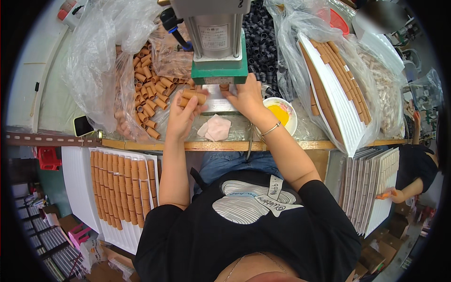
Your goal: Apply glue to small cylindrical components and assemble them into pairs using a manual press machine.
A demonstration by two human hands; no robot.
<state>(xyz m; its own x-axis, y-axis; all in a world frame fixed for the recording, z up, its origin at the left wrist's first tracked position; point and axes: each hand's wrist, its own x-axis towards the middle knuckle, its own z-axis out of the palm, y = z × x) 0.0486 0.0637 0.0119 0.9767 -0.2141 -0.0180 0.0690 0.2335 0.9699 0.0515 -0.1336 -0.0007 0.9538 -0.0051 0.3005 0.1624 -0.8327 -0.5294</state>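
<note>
While left hand (181, 114) holds tan tubes (193, 97) between thumb and fingers, just left of green-headed press (219, 71), right hand (249, 99) reaches in below press, fingertips beside small brown tube end (224, 87); cannot tell whether it grips. Tube heap (152, 96) farther left, black fittings (259, 42) behind. Pink cloth (218, 128) and bowl (294, 120) of yellow substance (280, 114) near front edge of worktop (213, 145).
</note>
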